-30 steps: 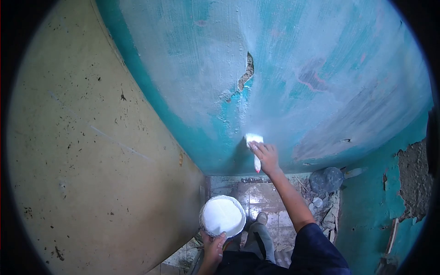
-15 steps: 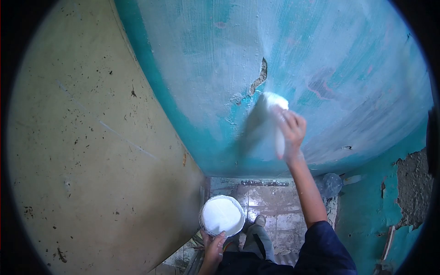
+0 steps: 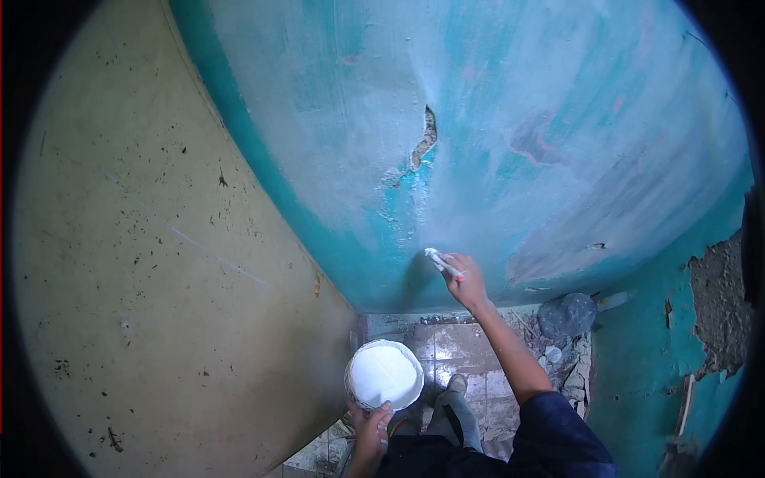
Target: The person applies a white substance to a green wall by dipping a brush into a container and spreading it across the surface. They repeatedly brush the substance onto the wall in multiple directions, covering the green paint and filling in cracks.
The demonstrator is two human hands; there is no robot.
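Note:
My right hand is closed round the handle of a paintbrush whose bristles are white with paint and whose handle end is reddish. The brush is at the lower part of the turquoise wall, which is streaked with whitish paint; contact with the wall is hard to judge. Low in the view, my left hand grips the near rim of a round bucket of white paint, thumb over the edge. A chipped patch of bare plaster shows in the wall above the brush.
A beige panel with dark specks takes up the left side. On the tiled floor, a grey round container stands in the corner beside debris. The right wall has a large patch of exposed plaster. My shoe is below.
My right hand and the paintbrush have moved down and left along the wall, below the chipped patch. The view has shifted slightly. My left hand still holds the bucket.

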